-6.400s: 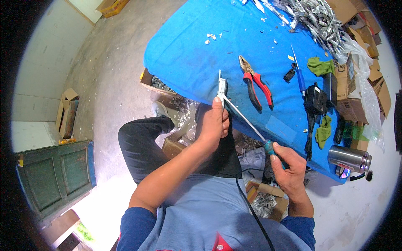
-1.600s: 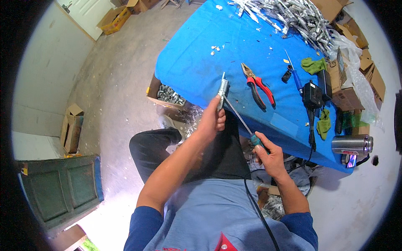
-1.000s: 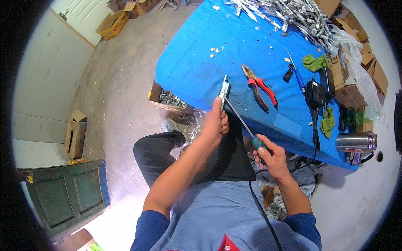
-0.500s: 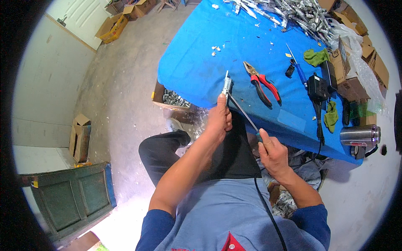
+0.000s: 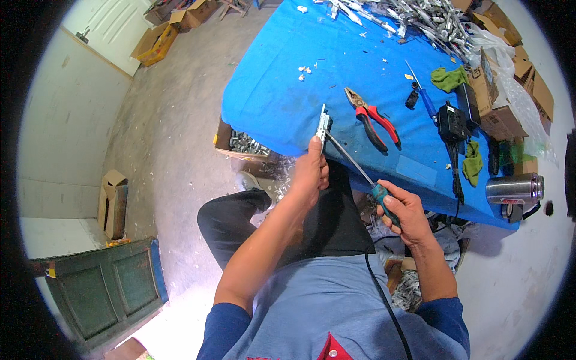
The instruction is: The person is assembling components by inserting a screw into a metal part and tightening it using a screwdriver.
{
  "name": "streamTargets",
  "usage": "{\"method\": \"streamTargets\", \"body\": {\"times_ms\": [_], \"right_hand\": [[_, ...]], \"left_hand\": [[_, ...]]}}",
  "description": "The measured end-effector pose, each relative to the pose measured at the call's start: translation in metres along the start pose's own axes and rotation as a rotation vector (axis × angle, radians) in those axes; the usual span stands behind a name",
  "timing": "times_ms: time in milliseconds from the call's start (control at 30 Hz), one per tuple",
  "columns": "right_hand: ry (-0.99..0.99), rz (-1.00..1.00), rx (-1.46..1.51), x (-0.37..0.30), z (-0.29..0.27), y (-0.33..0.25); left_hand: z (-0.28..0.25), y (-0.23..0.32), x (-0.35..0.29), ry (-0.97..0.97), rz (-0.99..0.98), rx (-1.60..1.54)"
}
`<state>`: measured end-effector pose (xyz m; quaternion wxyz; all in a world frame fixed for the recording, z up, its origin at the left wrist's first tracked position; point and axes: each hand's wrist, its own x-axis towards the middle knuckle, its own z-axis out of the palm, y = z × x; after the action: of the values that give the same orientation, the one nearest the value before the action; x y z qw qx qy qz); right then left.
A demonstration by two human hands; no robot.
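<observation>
My left hand (image 5: 311, 171) grips a small silvery metal part (image 5: 323, 124) at the near edge of the blue-covered table (image 5: 282, 72), thumb laid along it. In my right hand (image 5: 405, 211) is a screwdriver (image 5: 379, 192) with a teal and black handle. Its long shaft slants up and left, and the tip meets the side of the metal part near my left thumb; the exact contact is too small to make out. Pliers (image 5: 373, 119) with red and black handles lie on the cloth just right of the metal part.
A heap of silvery metal parts (image 5: 432, 24) covers the far right. A blue screwdriver (image 5: 428, 103), green gloves or rags (image 5: 449, 78), a black power adapter (image 5: 451, 122) and a steel cup (image 5: 514, 189) line the right side. Below the left edge stands a cardboard box (image 5: 225, 137) of small metal pieces.
My right hand has turned and its fingers have loosened around the screwdriver, so more of the handle shows. The left hand still holds the metal part in nearly the same place.
</observation>
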<state>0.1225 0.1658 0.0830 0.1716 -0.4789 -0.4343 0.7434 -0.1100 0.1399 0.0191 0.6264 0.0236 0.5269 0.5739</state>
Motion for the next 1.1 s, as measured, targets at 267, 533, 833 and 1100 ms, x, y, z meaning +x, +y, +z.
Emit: {"method": "streamTargets", "body": {"times_ms": [267, 533, 833, 1100], "right_hand": [[0.003, -0.118, -0.256, 0.002, -0.001, -0.001], [0.081, -0.678, -0.769, 0.013, -0.004, 0.014], [-0.058, -0.011, -0.243, 0.010, -0.012, -0.036], [0.048, -0.677, -0.776, 0.019, -0.010, 0.003]], "left_hand": [[0.007, 0.001, 0.000, 0.056, 0.013, 0.001], [0.007, -0.001, 0.001, 0.037, 0.007, 0.028], [0.003, 0.002, -0.001, 0.065, 0.017, 0.089], [0.003, 0.004, 0.002, 0.049, -0.009, 0.044]]}}
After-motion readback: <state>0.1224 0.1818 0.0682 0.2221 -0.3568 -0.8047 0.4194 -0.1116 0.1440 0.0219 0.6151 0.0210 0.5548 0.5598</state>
